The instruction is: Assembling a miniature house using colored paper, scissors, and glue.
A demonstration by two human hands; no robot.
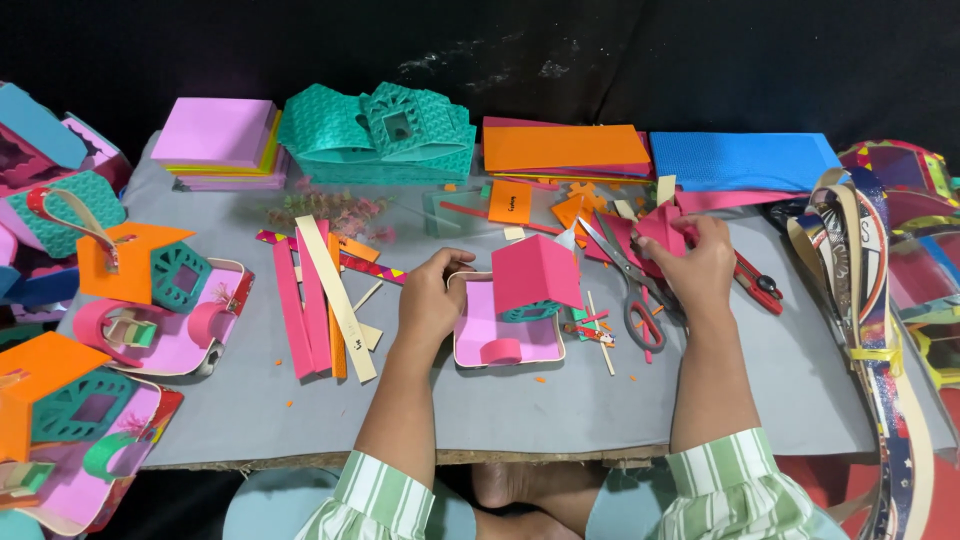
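Grey table (560,410): left hand (432,300) steadies pink-roofed house (525,290), ridge pointing away

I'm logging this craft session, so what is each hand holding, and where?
The left hand grips the pink tray's left rim. The right hand pinches a small pink paper piece by its right edge.

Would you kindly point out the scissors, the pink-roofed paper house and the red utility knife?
scissors (640,318): head view, on a grey handle loop.
pink-roofed paper house (535,272): head view, on the roof's front slope.
red utility knife (762,287): head view, on its black slider.
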